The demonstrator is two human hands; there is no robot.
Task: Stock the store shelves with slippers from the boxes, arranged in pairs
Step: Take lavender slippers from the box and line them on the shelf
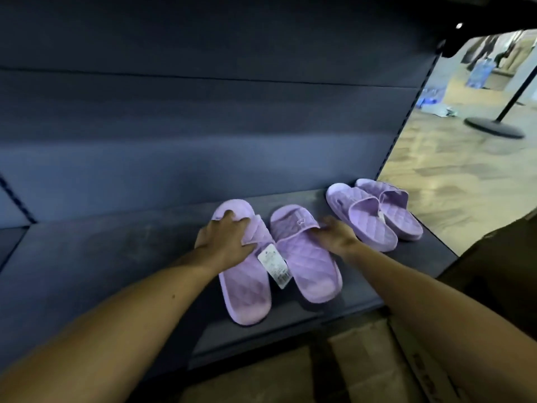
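Note:
Two pairs of lilac quilted slippers lie on a dark blue shelf (116,257). The nearer pair sits in the middle: its left slipper (248,292) and its right slipper (308,269), with a white price tag (274,264) between them. My left hand (225,238) grips the strap of the left slipper, fingers curled over its top. My right hand (334,235) holds the right slipper at the edge of its strap. A second pair (374,212) lies side by side at the shelf's right end, untouched.
The shelf's blue back panel (203,126) rises behind the slippers. Cardboard boxes (377,359) stand on the floor below the shelf's front edge. To the right lie a wooden shop floor and a black stand base (494,128).

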